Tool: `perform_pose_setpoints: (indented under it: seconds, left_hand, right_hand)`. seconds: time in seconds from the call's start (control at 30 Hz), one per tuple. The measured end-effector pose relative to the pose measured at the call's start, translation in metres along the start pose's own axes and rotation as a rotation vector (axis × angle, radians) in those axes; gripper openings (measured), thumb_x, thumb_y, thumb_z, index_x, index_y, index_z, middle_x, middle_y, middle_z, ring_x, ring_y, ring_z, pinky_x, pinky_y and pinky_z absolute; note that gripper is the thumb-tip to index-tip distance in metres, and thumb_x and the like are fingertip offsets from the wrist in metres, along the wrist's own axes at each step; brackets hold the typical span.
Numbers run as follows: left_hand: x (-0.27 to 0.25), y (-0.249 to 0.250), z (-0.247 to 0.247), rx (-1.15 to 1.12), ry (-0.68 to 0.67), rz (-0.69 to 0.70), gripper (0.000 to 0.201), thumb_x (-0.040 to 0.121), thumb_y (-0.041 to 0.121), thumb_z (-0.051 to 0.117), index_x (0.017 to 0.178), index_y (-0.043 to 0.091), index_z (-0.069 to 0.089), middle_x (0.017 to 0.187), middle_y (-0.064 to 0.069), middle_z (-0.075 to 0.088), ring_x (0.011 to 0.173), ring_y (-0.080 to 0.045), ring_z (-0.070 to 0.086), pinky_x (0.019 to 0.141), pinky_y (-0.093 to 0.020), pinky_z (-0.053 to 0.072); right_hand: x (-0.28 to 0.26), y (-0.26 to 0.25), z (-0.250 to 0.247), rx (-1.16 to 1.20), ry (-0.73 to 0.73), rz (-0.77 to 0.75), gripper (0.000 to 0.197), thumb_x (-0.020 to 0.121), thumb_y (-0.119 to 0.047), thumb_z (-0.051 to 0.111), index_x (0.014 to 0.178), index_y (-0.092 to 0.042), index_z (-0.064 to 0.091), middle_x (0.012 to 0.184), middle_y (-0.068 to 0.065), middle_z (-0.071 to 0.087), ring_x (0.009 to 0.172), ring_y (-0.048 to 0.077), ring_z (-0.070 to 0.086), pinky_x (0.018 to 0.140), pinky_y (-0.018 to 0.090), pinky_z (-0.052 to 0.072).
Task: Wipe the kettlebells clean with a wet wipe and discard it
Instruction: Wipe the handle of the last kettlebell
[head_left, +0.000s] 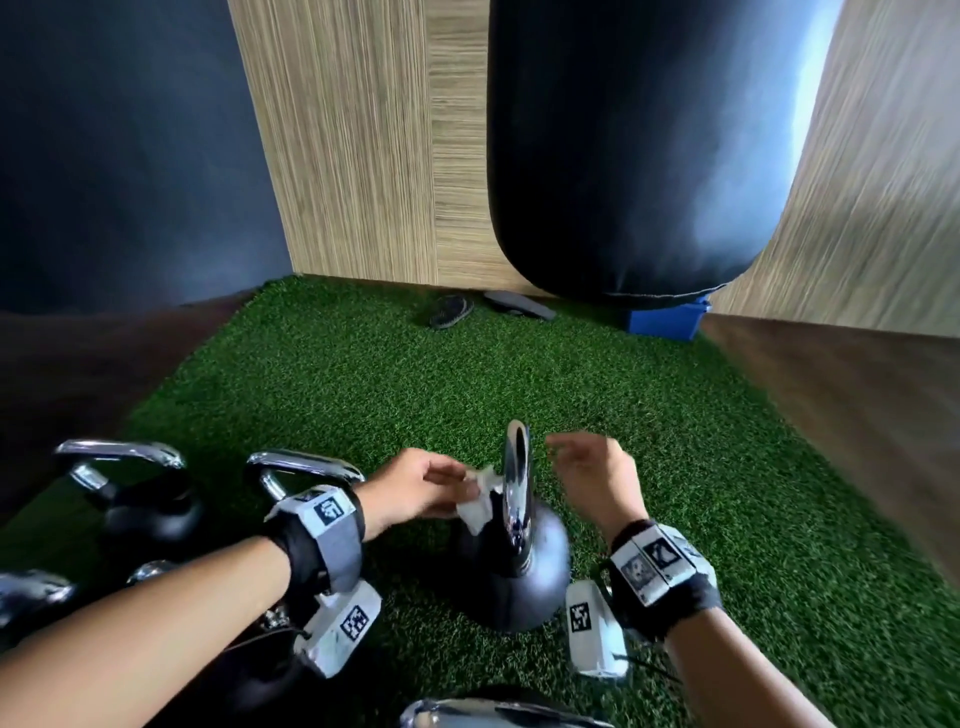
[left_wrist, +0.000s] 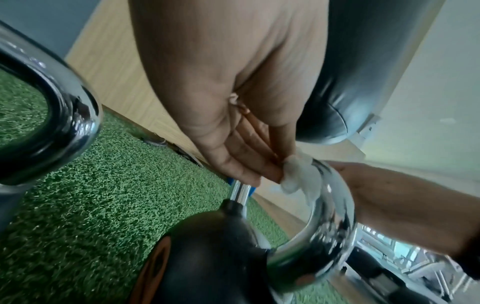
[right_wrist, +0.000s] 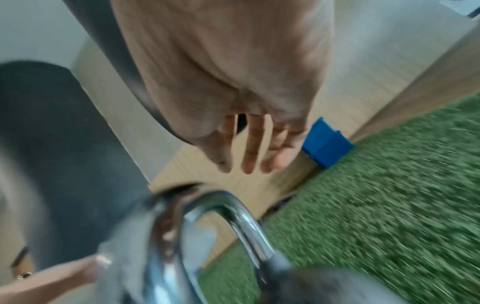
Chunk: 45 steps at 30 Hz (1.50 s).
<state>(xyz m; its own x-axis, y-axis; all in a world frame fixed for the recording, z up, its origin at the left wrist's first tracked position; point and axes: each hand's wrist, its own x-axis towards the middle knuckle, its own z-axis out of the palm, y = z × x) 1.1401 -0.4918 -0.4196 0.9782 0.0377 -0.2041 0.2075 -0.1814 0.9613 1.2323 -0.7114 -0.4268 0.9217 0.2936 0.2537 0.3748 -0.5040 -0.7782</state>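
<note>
A black kettlebell (head_left: 511, 566) with a chrome handle (head_left: 518, 467) stands on the green turf in front of me. My left hand (head_left: 447, 488) pinches a crumpled white wet wipe (head_left: 479, 501) and holds it against the left side of that handle. In the left wrist view the wet wipe (left_wrist: 298, 174) sits between the fingertips (left_wrist: 262, 172) and the chrome handle (left_wrist: 332, 216). My right hand (head_left: 576, 457) hovers just right of the handle, fingers loose and holding nothing. The right wrist view is blurred and shows the right hand (right_wrist: 249, 162) spread above the handle (right_wrist: 226, 222).
More chrome-handled kettlebells stand at the left (head_left: 145, 499), (head_left: 306, 470) and at the bottom edge (head_left: 493, 714). A black punching bag (head_left: 623, 156) hangs ahead, with a blue bin (head_left: 665, 319) beneath it. Two sandals (head_left: 452, 310) lie by the wooden wall.
</note>
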Motion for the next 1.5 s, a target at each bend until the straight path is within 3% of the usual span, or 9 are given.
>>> perform_pose_setpoints:
  seconds: [0.3, 0.47, 0.63, 0.83, 0.9, 1.03, 1.17, 1.37, 1.5]
  left_hand:
    - [0.000, 0.025, 0.011, -0.356, -0.010, 0.040, 0.043, 0.073, 0.018, 0.080, 0.110, 0.003, 0.066, 0.106, -0.011, 0.076, 0.090, -0.018, 0.074, 0.079, -0.028, 0.061]
    - [0.002, 0.030, 0.023, -0.337, 0.022, 0.063, 0.038, 0.062, 0.033, 0.087, 0.090, 0.013, 0.071, 0.098, -0.011, 0.077, 0.085, -0.019, 0.074, 0.084, -0.034, 0.062]
    - [0.005, 0.020, 0.018, 0.105, 0.188, 0.129, 0.020, 0.087, 0.035, 0.076, 0.106, 0.030, 0.073, 0.102, 0.009, 0.076, 0.096, -0.017, 0.072, 0.086, -0.036, 0.058]
    - [0.015, -0.039, 0.053, 0.982, -0.140, -0.009, 0.146, 0.050, 0.081, 0.077, 0.160, 0.022, 0.000, 0.169, -0.005, 0.005, 0.154, -0.030, 0.012, 0.124, -0.051, 0.023]
    - [0.017, -0.055, 0.079, 1.030, -0.127, 0.051, 0.129, 0.058, 0.094, 0.059, 0.159, 0.030, 0.010, 0.169, -0.004, 0.002, 0.154, -0.035, 0.003, 0.124, -0.059, 0.013]
    - [0.021, -0.068, 0.097, 0.919, 0.123, 0.133, 0.098, 0.081, 0.078, 0.049, 0.157, 0.031, 0.009, 0.161, 0.004, 0.015, 0.150, -0.025, 0.015, 0.125, -0.052, 0.012]
    - [0.025, -0.073, 0.088, 0.914, 0.109, 0.240, 0.074, 0.090, 0.060, 0.049, 0.152, 0.033, 0.017, 0.156, -0.001, 0.029, 0.147, -0.022, 0.021, 0.124, -0.054, 0.015]
    - [0.032, -0.071, 0.045, 0.593, -0.139, 0.338, 0.085, 0.079, 0.051, 0.080, 0.131, 0.075, 0.017, 0.134, 0.055, 0.034, 0.128, 0.028, 0.031, 0.106, 0.003, 0.023]
    - [0.045, -0.086, 0.040, 0.630, -0.125, 0.204, 0.119, 0.061, 0.073, 0.082, 0.154, 0.042, 0.014, 0.155, 0.023, 0.032, 0.144, 0.002, 0.030, 0.123, -0.031, 0.027]
  right_hand:
    - [-0.022, -0.059, -0.022, 0.431, -0.329, -0.130, 0.043, 0.076, 0.008, 0.075, 0.117, 0.010, 0.063, 0.108, 0.014, 0.071, 0.064, -0.005, 0.067, 0.059, 0.012, 0.053]
    - [-0.031, -0.069, -0.032, 0.291, -0.182, -0.157, 0.031, 0.075, -0.010, 0.082, 0.105, -0.008, 0.075, 0.089, 0.005, 0.077, 0.076, 0.025, 0.073, 0.066, 0.032, 0.059]
    - [-0.030, -0.062, -0.031, 0.461, -0.059, -0.099, 0.018, 0.083, 0.008, 0.068, 0.099, 0.017, 0.068, 0.090, 0.030, 0.071, 0.071, 0.043, 0.066, 0.063, 0.038, 0.054]
    - [-0.015, -0.016, -0.018, 0.414, -0.047, 0.114, 0.007, 0.087, 0.004, 0.066, 0.091, 0.008, 0.062, 0.073, 0.017, 0.061, 0.066, 0.030, 0.052, 0.064, 0.037, 0.046]
    - [-0.012, -0.001, -0.010, 0.439, -0.044, 0.207, 0.035, 0.086, -0.001, 0.068, 0.116, 0.002, 0.050, 0.084, 0.020, 0.065, 0.076, 0.037, 0.059, 0.072, 0.046, 0.052]
    - [-0.003, 0.020, 0.000, 0.272, -0.005, 0.300, 0.028, 0.086, -0.015, 0.072, 0.103, -0.016, 0.050, 0.100, 0.012, 0.067, 0.091, 0.030, 0.064, 0.085, 0.041, 0.055]
    - [0.008, 0.028, 0.022, 0.460, 0.009, 0.362, 0.036, 0.087, 0.009, 0.060, 0.110, -0.008, 0.039, 0.101, 0.009, 0.050, 0.096, 0.027, 0.050, 0.079, 0.030, 0.050]
    - [0.016, 0.040, 0.042, 0.319, 0.007, 0.366, 0.025, 0.083, -0.010, 0.074, 0.069, -0.012, 0.053, 0.080, 0.004, 0.059, 0.083, 0.024, 0.058, 0.084, 0.042, 0.051]
    - [0.015, 0.046, 0.047, 0.133, 0.051, 0.368, 0.009, 0.081, -0.025, 0.079, 0.077, -0.017, 0.077, 0.069, -0.003, 0.070, 0.062, 0.012, 0.062, 0.057, 0.022, 0.050]
